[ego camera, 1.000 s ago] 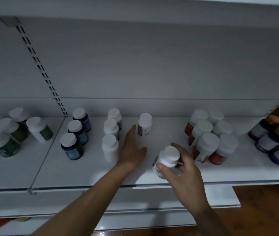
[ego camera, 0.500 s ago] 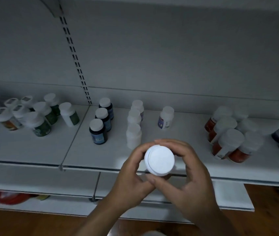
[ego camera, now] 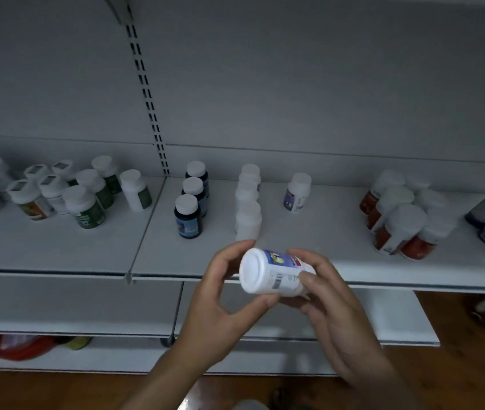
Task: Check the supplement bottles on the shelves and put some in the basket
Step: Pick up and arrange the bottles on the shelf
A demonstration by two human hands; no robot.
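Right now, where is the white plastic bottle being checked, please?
Head view, centre: the white plastic bottle lies sideways in left hand and right hand, in front of the white shelf.

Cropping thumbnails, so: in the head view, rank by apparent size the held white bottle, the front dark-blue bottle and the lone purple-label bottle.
1. Held white bottle: clearly largest, though nearest the camera.
2-3. Front dark-blue bottle and purple-label bottle: look alike; the latter stands farther back.

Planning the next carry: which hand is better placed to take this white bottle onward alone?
Probably the right hand: its fingers wrap the body of the white bottle, while the left hand only pinches one end with fingertips.
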